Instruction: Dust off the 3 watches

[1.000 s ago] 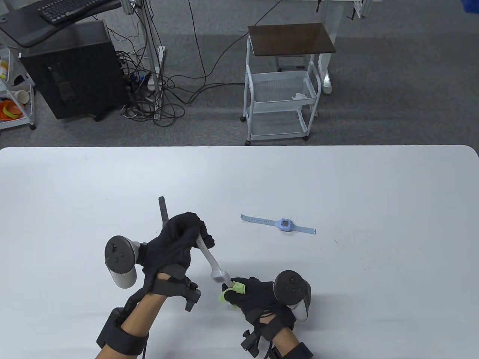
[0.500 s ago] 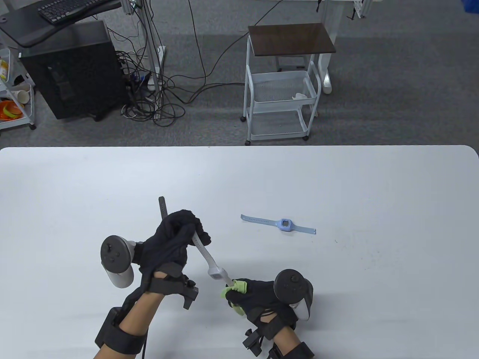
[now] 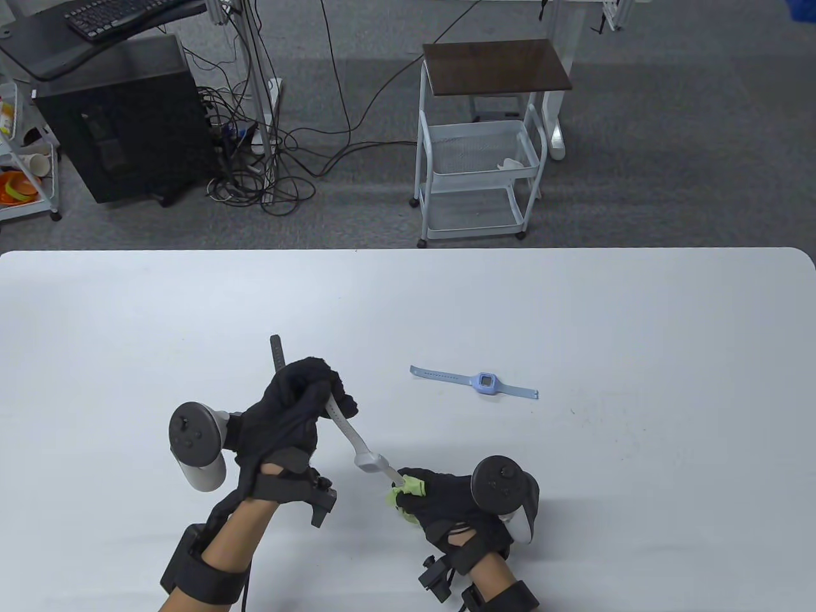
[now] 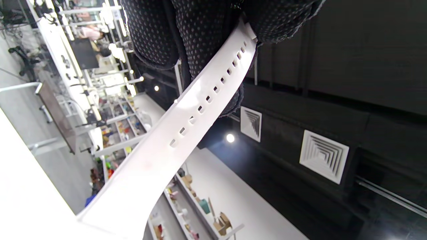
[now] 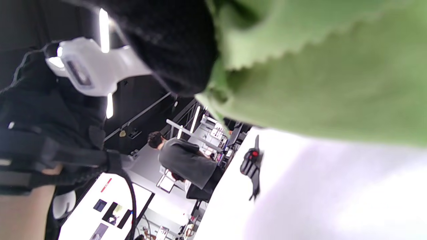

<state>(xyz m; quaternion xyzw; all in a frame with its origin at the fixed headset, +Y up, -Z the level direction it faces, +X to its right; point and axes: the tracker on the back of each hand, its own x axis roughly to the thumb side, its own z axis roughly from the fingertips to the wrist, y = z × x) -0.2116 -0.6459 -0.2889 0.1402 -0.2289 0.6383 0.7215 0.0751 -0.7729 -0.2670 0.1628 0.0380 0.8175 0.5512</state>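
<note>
In the table view, the left hand (image 3: 290, 414) grips one strap end of the white watch (image 3: 368, 460) with its fingers curled around it, and the watch hangs in the air above the white table (image 3: 574, 510), slanting down toward the right hand (image 3: 446, 503). The right hand pinches a green cloth (image 3: 408, 489) around the other strap of this watch, close to its case.

The left wrist view shows what the table view does not: the strap with its row of small holes (image 4: 186, 123) passes between the dotted glove fingers (image 4: 206, 36). The right wrist view shows the toothed edge of the green cloth (image 5: 317, 73) very close, the white case from its side (image 5: 86, 71), and far behind it a black watch with a red spot (image 5: 252, 165) lying on the table. In the table view only a dark strap (image 3: 276, 352) of this watch comes out from behind the left hand, on the far side.

The blue watch (image 3: 486, 382) lies flat and open on the table, to the right of the hands and well apart from them.

Beyond the far edge of the table stands a white cart (image 3: 427, 159) with wire baskets; the upper basket holds a small white thing (image 3: 510, 164), which I cannot tell more about. At the far left, a shelf (image 3: 51, 185) carries an orange bowl (image 3: 16, 188) and a paper cup (image 3: 38, 164).
</note>
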